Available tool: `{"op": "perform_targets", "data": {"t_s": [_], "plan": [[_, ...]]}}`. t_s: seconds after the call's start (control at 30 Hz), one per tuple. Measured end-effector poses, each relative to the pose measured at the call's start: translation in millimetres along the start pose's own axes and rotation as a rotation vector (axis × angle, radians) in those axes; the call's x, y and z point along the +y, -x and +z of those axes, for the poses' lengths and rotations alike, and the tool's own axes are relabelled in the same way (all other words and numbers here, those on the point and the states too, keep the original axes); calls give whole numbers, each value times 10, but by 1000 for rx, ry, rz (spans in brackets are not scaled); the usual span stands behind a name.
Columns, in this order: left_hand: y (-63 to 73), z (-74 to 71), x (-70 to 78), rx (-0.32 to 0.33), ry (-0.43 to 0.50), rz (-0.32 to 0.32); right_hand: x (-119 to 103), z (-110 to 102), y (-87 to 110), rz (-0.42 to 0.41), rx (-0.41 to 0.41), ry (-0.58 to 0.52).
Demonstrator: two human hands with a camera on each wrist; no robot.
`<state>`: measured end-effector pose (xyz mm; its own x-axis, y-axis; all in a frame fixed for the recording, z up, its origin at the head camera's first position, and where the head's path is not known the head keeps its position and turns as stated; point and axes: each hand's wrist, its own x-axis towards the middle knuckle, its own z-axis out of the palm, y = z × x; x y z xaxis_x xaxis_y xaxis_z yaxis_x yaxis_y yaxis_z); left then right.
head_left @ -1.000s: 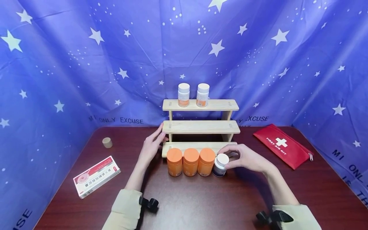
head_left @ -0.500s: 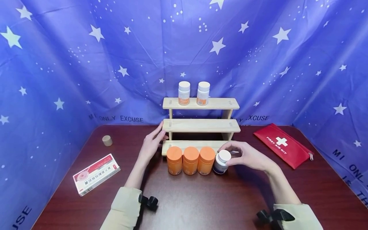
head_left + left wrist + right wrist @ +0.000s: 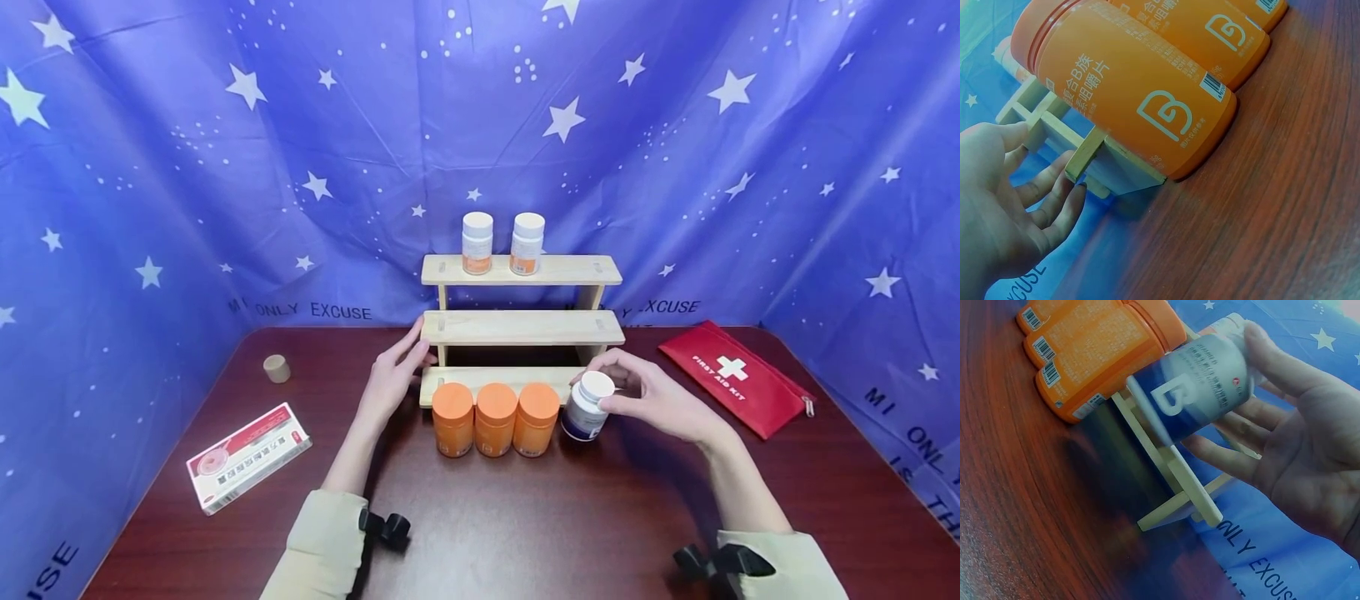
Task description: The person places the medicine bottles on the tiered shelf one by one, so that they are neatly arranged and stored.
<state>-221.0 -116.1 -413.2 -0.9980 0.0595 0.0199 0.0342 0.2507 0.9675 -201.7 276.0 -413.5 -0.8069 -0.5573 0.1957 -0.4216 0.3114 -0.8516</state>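
Observation:
My right hand (image 3: 648,396) holds a white-capped supplement bottle (image 3: 1191,387) with a grey and dark blue label, thumb on one side and fingers on the other. In the right wrist view its base hangs above the tabletop, in front of the right end of a three-tier wooden shelf (image 3: 525,327). My left hand (image 3: 393,375) touches the shelf's left end with loosely bent fingers (image 3: 1063,215). Three orange jars (image 3: 453,421) with orange lids stand in a row before the lowest tier. Two white bottles (image 3: 477,243) with orange-and-white labels stand on the top tier.
A red first aid pouch (image 3: 731,379) lies at the right of the dark wooden table (image 3: 480,533). To the left are a white and red medicine box (image 3: 249,458) and a small beige cylinder (image 3: 277,368). Blue starry cloth (image 3: 360,150) hangs behind.
My right hand has lifted the white-capped bottle from beside the orange jars and moved it slightly right and toward the shelf. The left hand stays at the shelf's end.

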Motion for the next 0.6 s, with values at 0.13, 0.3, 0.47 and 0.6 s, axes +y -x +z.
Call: {"op": "perform_targets", "data": {"t_s": [0.13, 0.3, 0.47, 0.6], "plan": [[1, -6, 10, -1, 1, 0, -40, -17, 0, -5, 61, 8], [-9, -10, -17, 6, 5, -2, -94, -14, -5, 22, 157, 18], [-8, -15, -8, -2, 1, 6, -97, -13, -20, -13, 248, 6], [-2, -7, -2, -5, 8, 10, -81, 3, -26, 3, 322, -29]]}}
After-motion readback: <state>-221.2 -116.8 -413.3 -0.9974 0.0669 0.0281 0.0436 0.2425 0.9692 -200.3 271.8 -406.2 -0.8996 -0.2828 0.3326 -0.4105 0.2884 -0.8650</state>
